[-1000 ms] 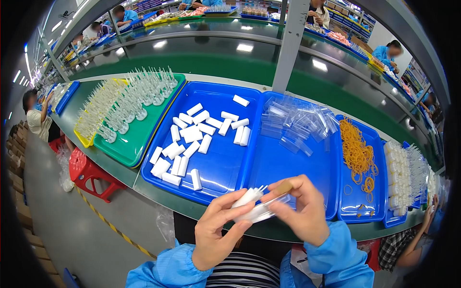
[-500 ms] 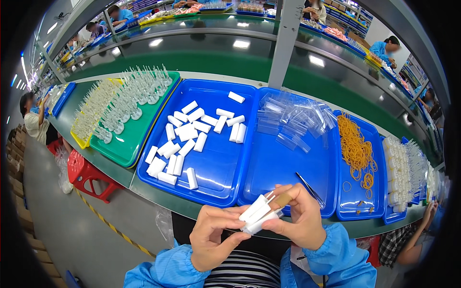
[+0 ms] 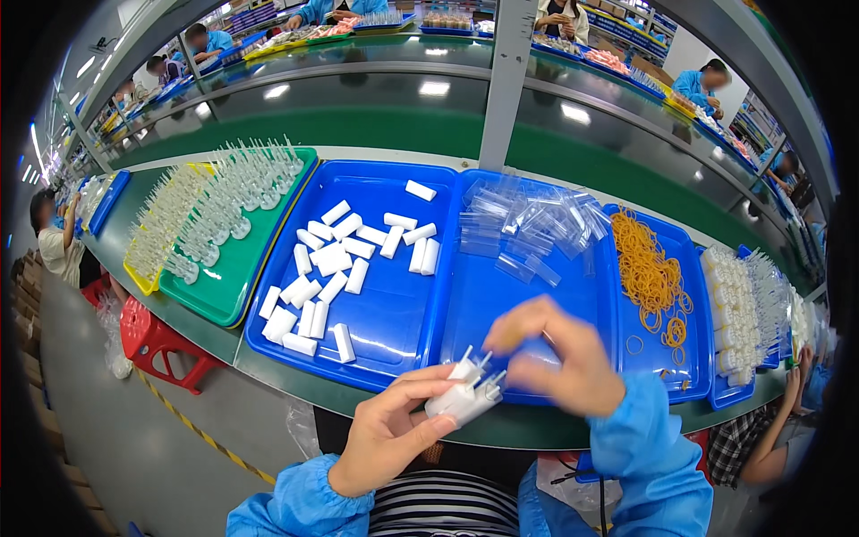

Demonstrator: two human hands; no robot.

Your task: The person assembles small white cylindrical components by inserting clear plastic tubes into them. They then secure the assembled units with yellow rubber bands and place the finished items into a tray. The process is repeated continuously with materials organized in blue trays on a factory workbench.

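My left hand [image 3: 394,434] grips a cluster of white blocks [image 3: 461,403] between thumb and fingers, above the near table edge. Thin clear rods [image 3: 488,380] stick out of the cluster's upper end. Up and to the right, apart from the cluster, my right hand [image 3: 564,362] hovers over the front of a blue tray [image 3: 456,309]. It is blurred, with a tan covering on one finger; whether it holds anything cannot be made out. Clear plastic pieces [image 3: 537,219] lie heaped at the back of that tray.
Left stands a blue tray [image 3: 394,336] of loose white blocks [image 3: 335,259]; beyond it, a green tray [image 3: 228,300] bears upright clear stemmed parts [image 3: 233,210]. Right are orange rubber bands [image 3: 644,268] and stacked white parts [image 3: 729,313]. A grey post [image 3: 507,89] rises behind. Other people work nearby.
My right hand has left the cluster and moved up over the blue tray. The left hand still holds the cluster. The black tweezers seen in the tray earlier are no longer visible.
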